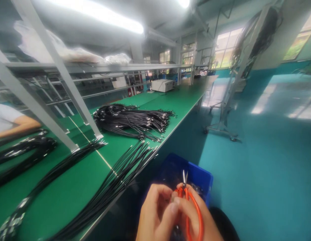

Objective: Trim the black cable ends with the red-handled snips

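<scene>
Scissors with orange handles point(200, 214) are gripped in my right hand point(195, 207), their short blades pointing up and slightly parted. Close against it is my left hand point(156, 209), its fingers curled and the thumb pressed toward the fingertips by the scissors' pivot. Whatever those fingertips pinch is too small or hidden to name. Both hands are over a blue bin point(200, 170), with small blurred bits inside. To their left, a bundle of thin black cables point(107, 187) lies along the table edge, metal tips fanned out at the far end.
On the green table point(92, 187) lie another cable bundle point(62, 167) and a big cable pile point(130, 120). Grey shelf posts point(62, 73) rise from it. At far left a person's forearm point(27, 123) rests near coiled cables. A wheeled rack point(224, 113) stands right.
</scene>
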`<state>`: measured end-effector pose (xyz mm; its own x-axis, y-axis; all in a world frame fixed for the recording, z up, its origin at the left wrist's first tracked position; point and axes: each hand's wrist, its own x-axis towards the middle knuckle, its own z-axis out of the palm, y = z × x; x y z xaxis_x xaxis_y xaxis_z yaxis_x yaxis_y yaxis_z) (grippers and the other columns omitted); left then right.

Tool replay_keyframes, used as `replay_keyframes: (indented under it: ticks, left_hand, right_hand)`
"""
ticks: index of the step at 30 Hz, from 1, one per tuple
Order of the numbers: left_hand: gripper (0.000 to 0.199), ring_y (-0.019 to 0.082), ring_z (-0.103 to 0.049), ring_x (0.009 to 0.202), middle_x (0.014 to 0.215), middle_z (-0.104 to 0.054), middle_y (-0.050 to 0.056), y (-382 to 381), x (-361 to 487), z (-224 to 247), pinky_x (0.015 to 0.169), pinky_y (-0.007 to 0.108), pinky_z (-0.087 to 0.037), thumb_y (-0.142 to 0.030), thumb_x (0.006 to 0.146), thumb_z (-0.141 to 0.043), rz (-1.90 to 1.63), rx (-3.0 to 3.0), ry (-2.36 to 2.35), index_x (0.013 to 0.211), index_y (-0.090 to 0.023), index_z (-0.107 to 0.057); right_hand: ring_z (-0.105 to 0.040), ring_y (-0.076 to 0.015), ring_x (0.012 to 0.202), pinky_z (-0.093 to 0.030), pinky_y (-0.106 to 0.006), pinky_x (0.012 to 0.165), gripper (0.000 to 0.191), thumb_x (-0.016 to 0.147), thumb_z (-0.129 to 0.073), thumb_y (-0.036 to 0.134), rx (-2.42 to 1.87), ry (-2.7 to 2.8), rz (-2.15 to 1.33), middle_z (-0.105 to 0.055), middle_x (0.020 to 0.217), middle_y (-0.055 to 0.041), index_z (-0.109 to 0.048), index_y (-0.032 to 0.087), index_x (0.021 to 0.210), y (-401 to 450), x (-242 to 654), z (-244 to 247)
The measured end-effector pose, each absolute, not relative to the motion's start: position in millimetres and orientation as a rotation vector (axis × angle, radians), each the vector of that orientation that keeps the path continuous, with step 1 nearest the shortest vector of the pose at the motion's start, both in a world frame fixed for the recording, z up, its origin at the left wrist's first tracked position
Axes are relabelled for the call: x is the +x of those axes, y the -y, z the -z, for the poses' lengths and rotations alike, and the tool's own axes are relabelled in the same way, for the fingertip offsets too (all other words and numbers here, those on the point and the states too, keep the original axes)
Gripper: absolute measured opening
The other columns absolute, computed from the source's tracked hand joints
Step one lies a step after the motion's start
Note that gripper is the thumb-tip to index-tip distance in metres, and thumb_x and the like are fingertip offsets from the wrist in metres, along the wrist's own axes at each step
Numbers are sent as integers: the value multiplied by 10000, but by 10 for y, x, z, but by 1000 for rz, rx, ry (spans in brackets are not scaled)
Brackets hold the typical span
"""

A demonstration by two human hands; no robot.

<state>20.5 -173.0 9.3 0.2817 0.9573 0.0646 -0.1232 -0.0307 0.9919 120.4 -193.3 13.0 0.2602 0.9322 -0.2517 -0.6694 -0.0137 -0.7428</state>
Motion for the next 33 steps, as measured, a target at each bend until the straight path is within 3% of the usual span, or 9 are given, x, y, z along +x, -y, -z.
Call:
replay_keyframes:
  ticks: [4, 10, 13, 18, 21, 24, 27, 33]
  left_hand:
    - [224, 132, -531, 541, 626, -586, 2, 1696, 216, -120, 513, 226, -434, -381, 814, -610, -1077, 1322, -1004, 743, -170, -582]
    - [198, 100, -523, 487, 543, -634, 4, 1617, 143, -121, 486, 194, -411, -321, 788, -662, -1009, 1072, -798, 712, -144, -615]
    - [182, 109, -542, 492, 534, -623, -3, 1610, 141, -148, 483, 198, -416, -314, 781, -672, -1020, 1028, -759, 731, -149, -613]
    - [191, 88, -563, 500, 764, -584, 0, 1590, 158, -152, 461, 201, -423, -290, 747, -708, -1083, 1079, -755, 680, -151, -595]
    - [176, 100, -553, 512, 698, -552, -21, 1564, 117, -129, 496, 218, -459, -290, 785, -657, -1083, 1091, -764, 690, -171, -568]
    - [57, 127, -569, 569, 732, -576, 0, 1570, 57, -152, 540, 238, -498, -231, 836, -564, -1118, 1372, -906, 826, -189, -602]
    - [192, 158, -631, 722, 945, -618, 62, 1616, 47, -217, 629, 246, -524, -145, 853, -487, -1273, 1870, -1112, 950, -213, -638]
    - [217, 150, -664, 713, 945, -667, 65, 1616, 21, -263, 607, 198, -509, -139, 867, -481, -1343, 2299, -1280, 818, -225, -674]
  right_hand:
    - [-610, -248, 641, -519, -343, 570, 317, 569, -815, 340, -937, 416, -1226, -610, 631, -4, -626, 265, 813, 1936, 1181, -162]
    - [-577, -173, 657, -518, -279, 637, 271, 637, -789, 290, -935, 278, -1385, -634, 745, -8, -653, 227, 862, 2026, 1231, -204]
    - [-541, -149, 617, -502, -254, 605, 224, 646, -771, 225, -839, 235, -1429, -605, 688, 12, -641, 223, 829, 2021, 1211, -195]
    - [-533, -145, 616, -469, -241, 551, 238, 639, -768, 199, -753, 243, -1447, -605, 702, 13, -654, 218, 847, 1955, 1192, -178]
    - [-533, -139, 567, -467, -255, 558, 166, 637, -758, 185, -706, 285, -1458, -613, 653, 16, -661, 209, 770, 1931, 1226, -176]
    - [-551, -153, 592, -487, -276, 611, 107, 661, -744, 201, -725, 303, -1497, -632, 676, 1, -665, 204, 733, 1927, 1262, -227]
    - [-550, -154, 614, -483, -264, 607, 100, 642, -756, 172, -733, 283, -1505, -626, 682, -1, -672, 201, 686, 1914, 1265, -331]
    - [-529, -149, 557, -466, -259, 531, 158, 561, -798, 211, -655, 252, -1472, -612, 630, 12, -657, 214, 633, 1840, 1207, -375]
